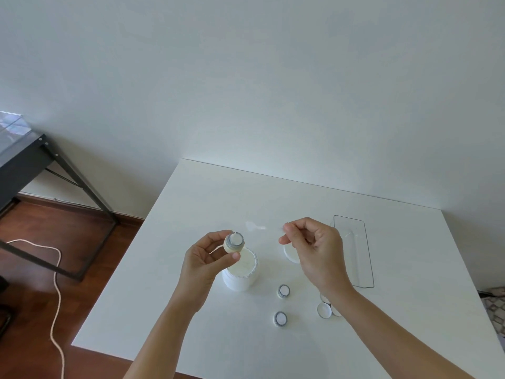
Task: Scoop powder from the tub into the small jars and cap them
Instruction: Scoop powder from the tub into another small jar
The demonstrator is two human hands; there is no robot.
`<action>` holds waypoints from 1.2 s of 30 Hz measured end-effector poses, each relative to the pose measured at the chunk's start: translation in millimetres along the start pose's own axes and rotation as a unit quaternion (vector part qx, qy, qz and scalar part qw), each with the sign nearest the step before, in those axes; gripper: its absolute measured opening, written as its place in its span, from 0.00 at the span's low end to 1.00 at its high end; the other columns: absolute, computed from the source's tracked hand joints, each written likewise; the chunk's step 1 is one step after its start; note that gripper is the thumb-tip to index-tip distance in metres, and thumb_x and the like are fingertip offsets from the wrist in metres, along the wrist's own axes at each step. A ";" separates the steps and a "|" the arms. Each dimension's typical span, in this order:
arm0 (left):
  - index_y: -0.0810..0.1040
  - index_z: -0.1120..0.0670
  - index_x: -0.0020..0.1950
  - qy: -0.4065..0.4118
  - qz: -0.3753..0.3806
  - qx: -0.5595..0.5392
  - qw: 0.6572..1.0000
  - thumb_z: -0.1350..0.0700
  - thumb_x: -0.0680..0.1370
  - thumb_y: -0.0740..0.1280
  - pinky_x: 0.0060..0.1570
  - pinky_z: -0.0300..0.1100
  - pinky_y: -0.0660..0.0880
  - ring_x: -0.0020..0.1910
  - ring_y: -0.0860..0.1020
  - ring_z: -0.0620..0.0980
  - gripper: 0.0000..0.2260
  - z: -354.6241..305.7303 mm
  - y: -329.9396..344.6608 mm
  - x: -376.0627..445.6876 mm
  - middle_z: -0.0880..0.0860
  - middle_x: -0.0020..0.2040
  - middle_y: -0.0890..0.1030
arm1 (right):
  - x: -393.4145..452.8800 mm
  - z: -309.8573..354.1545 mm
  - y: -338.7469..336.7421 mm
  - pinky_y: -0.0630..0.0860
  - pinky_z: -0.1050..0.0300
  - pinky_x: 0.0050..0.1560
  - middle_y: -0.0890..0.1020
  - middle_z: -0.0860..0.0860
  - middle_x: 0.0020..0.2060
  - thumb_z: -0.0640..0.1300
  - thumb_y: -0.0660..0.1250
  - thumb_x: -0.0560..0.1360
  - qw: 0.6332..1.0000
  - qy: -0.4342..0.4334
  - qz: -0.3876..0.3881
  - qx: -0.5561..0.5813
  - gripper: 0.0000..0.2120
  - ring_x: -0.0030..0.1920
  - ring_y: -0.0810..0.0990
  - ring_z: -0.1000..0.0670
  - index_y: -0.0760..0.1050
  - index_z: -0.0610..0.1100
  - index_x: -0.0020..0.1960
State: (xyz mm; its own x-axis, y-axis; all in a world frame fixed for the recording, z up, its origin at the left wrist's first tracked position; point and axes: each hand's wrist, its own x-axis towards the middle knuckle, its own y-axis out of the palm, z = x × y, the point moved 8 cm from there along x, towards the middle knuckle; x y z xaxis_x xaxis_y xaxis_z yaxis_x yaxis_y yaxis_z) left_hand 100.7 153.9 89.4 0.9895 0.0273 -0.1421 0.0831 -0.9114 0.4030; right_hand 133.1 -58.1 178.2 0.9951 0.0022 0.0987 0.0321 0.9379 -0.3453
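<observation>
The worktop [207,203] is plain white, as are the tub [240,280] and the powder [241,262] in it. The held jar [233,242] is cream with a grey rim. Two standing jars [283,291] show white with grey rims. The tray [355,253] is clear with a dark edge. The floor [32,242] is reddish-brown wood, the cord [57,291] off-white.

Three small jars [234,242], one tub [240,272], one tray [355,253].

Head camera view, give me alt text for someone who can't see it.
A left hand holds a small open jar above an open white tub of powder on a white table, while the right hand pinches something thin and blurred. Two more open jars and some loose caps sit nearby.
</observation>
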 end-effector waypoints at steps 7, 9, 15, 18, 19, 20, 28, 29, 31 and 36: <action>0.83 0.53 0.56 0.006 0.017 0.016 1.000 0.59 0.66 0.78 0.52 0.38 0.78 0.53 0.84 0.52 0.19 0.2 2.0 1.3 0.54 0.55 0.85 | 5.6 -1.3 12.6 0.66 0.69 0.28 0.84 0.55 0.30 0.45 0.67 0.76 0.998 0.037 0.035 -0.036 0.11 0.24 0.72 0.59 0.79 0.44 0.37; 0.83 0.53 0.57 0.002 0.023 0.020 1.000 0.59 0.66 0.78 0.54 0.39 0.78 0.54 0.84 0.53 0.19 0.4 2.1 0.7 0.54 0.56 0.85 | 7.1 -2.0 14.6 0.65 0.71 0.27 0.84 0.54 0.30 0.45 0.67 0.76 0.998 0.041 0.041 -0.038 0.11 0.23 0.72 0.60 0.79 0.43 0.37; 0.82 0.51 0.63 -0.022 0.047 0.019 0.998 0.54 0.70 0.76 0.61 0.42 0.77 0.60 0.83 0.54 0.21 3.0 3.6 -3.2 0.56 0.60 0.84 | 10.9 1.1 18.2 0.63 0.71 0.25 0.85 0.54 0.29 0.45 0.68 0.76 0.997 0.039 0.064 -0.035 0.10 0.21 0.68 0.59 0.80 0.44 0.37; 0.81 0.51 0.65 -0.036 0.059 0.014 0.998 0.53 0.73 0.74 0.57 0.39 0.78 0.60 0.82 0.53 0.20 3.6 5.1 -4.5 0.54 0.60 0.84 | 11.6 4.1 20.2 0.63 0.69 0.25 0.84 0.54 0.30 0.45 0.68 0.76 0.995 0.034 0.083 -0.036 0.09 0.22 0.67 0.59 0.80 0.45 0.37; 0.80 0.52 0.66 -0.041 0.060 0.013 0.997 0.53 0.75 0.73 0.56 0.39 0.78 0.60 0.83 0.52 0.19 4.2 5.3 -4.7 0.54 0.60 0.85 | 11.5 5.6 20.4 0.63 0.70 0.25 0.84 0.54 0.30 0.45 0.68 0.76 0.995 0.031 0.088 -0.038 0.09 0.21 0.66 0.58 0.80 0.45 0.37; 0.79 0.53 0.67 -0.046 0.060 0.009 0.997 0.54 0.76 0.72 0.55 0.39 0.78 0.59 0.83 0.52 0.19 5.0 5.5 -4.7 0.54 0.59 0.85 | 11.7 7.2 20.5 0.62 0.70 0.25 0.85 0.53 0.30 0.45 0.68 0.76 0.994 0.027 0.093 -0.040 0.09 0.21 0.65 0.58 0.80 0.45 0.38; 0.80 0.54 0.66 -0.064 0.072 -0.009 0.995 0.56 0.78 0.69 0.55 0.39 0.78 0.54 0.84 0.51 0.16 7.0 3.4 -4.3 0.56 0.53 0.85 | 17.0 22.2 16.4 0.61 0.72 0.25 0.84 0.53 0.30 0.42 0.68 0.76 0.990 -0.014 0.126 -0.058 0.08 0.21 0.64 0.57 0.80 0.46 0.38; 0.79 0.54 0.67 -0.061 0.072 -0.007 0.996 0.57 0.78 0.68 0.55 0.39 0.78 0.55 0.84 0.52 0.17 7.3 2.5 -4.3 0.56 0.53 0.85 | 18.6 22.1 13.8 0.61 0.72 0.25 0.84 0.53 0.30 0.42 0.68 0.76 0.991 -0.014 0.119 -0.055 0.08 0.21 0.65 0.58 0.80 0.46 0.38; 0.79 0.55 0.67 -0.055 0.068 -0.004 0.996 0.60 0.77 0.67 0.57 0.41 0.78 0.56 0.84 0.53 0.17 7.5 0.7 -4.3 0.54 0.55 0.85 | 21.5 20.2 9.6 0.62 0.71 0.26 0.84 0.53 0.30 0.42 0.68 0.76 0.993 -0.011 0.104 -0.055 0.08 0.23 0.66 0.58 0.81 0.46 0.38; 0.82 0.54 0.62 -0.046 0.062 -0.010 0.997 0.64 0.74 0.73 0.58 0.43 0.79 0.58 0.83 0.56 0.16 5.3 1.7 -3.3 0.55 0.56 0.85 | 22.9 13.1 8.9 0.62 0.71 0.25 0.83 0.54 0.29 0.43 0.68 0.76 0.993 0.005 0.093 -0.069 0.08 0.22 0.65 0.57 0.81 0.45 0.38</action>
State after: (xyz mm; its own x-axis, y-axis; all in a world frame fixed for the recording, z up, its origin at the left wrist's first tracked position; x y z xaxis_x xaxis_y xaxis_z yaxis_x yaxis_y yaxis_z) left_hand 96.9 150.1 85.7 0.9774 -0.1226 -0.1719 -0.0350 -0.8969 0.4408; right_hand 155.0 -45.1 189.6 0.9860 0.1664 0.0118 -0.1403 0.8653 -0.4811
